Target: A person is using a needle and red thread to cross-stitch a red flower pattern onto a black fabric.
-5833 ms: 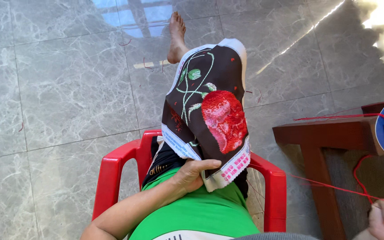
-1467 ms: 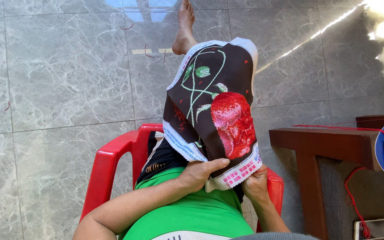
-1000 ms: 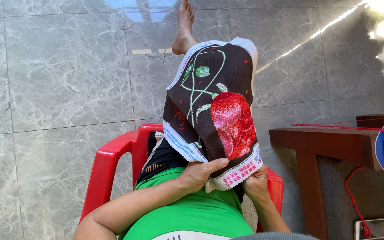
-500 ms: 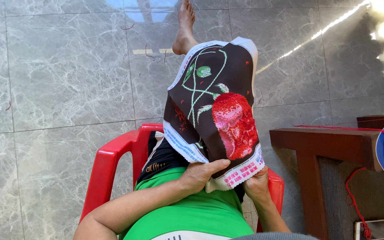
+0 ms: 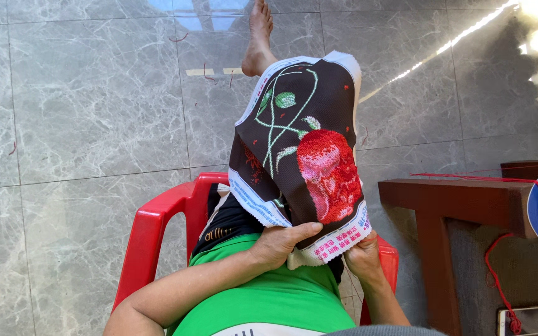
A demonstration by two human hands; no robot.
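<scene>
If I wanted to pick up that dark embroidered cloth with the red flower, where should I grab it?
Probably by the white near edge of the embroidered cloth, coming from the sitter's side. It drapes over a raised knee, so that border hangs free; the left hand and right hand already pinch it there, clear of the red stitching.

One embroidered cloth (image 5: 303,155), one red chair (image 5: 157,230), two hands — one phone (image 5: 521,320).

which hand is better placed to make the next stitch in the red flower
Probably the right hand. It sits at the lower edge of the embroidery cloth, just below the red flower, fingers tucked under the fabric. The left hand lies flat on the cloth's near edge, apparently steadying it. No needle is visible.
</scene>
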